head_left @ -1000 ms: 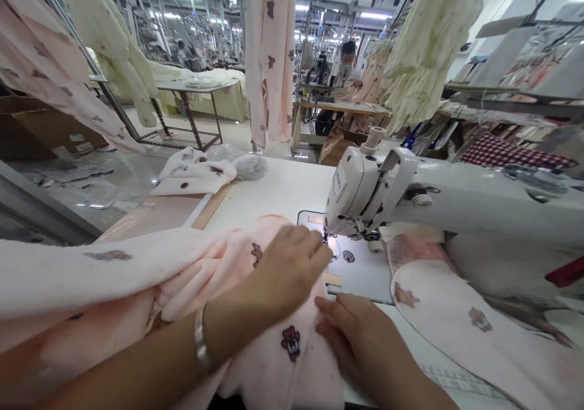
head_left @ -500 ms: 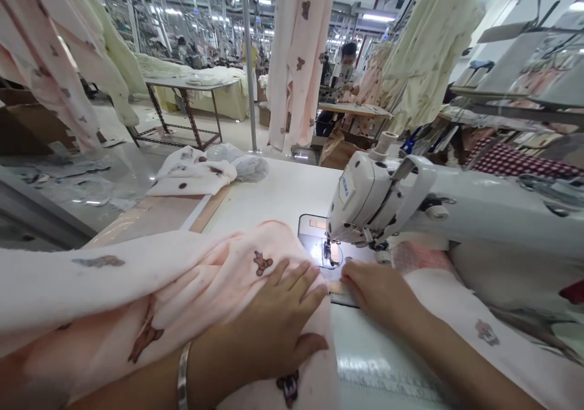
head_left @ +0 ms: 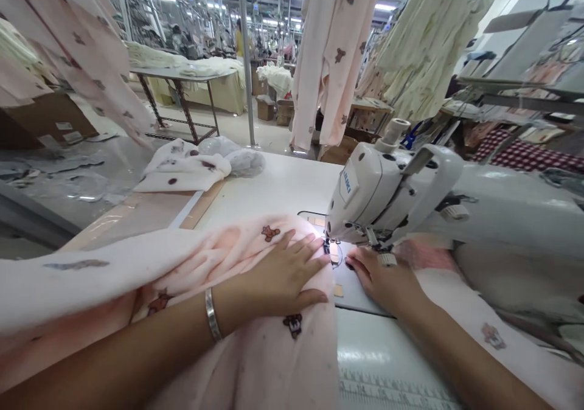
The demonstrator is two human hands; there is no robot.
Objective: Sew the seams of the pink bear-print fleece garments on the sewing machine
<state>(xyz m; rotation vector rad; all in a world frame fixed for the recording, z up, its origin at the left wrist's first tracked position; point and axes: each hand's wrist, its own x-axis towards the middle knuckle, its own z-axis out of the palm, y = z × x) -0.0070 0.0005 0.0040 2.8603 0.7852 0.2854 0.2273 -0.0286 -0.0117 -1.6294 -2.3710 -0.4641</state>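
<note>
Pale pink fleece fabric (head_left: 255, 246) with printed bears lies bunched over the left of the sewing table, its right edge beside the presser foot (head_left: 326, 247). My left hand (head_left: 285, 276) rests flat on it with fingers spread, fingertips close to the needle area. A silver bangle (head_left: 212, 316) circles that wrist. Right of the foot, my right hand (head_left: 381, 276) has its fingers curled together low over the metal bed plate (head_left: 353, 291). A small dark spot shows at its fingertips; what they hold, if anything, is unclear. Above stands the white sewing machine (head_left: 360, 182), its lamp lit.
A folded white spotted cloth (head_left: 182, 166) and a clear plastic bag (head_left: 246, 162) lie at the table's back left. A ruler strip (head_left: 387, 392) runs along the front. Pink printed cloth (head_left: 335, 63) hangs beyond the table. More pink cloth (head_left: 493, 337) lies right of my right arm.
My left hand and the pink fabric have moved up and forward, up to the presser foot. My right hand has shifted slightly right. The camera view has turned a little.
</note>
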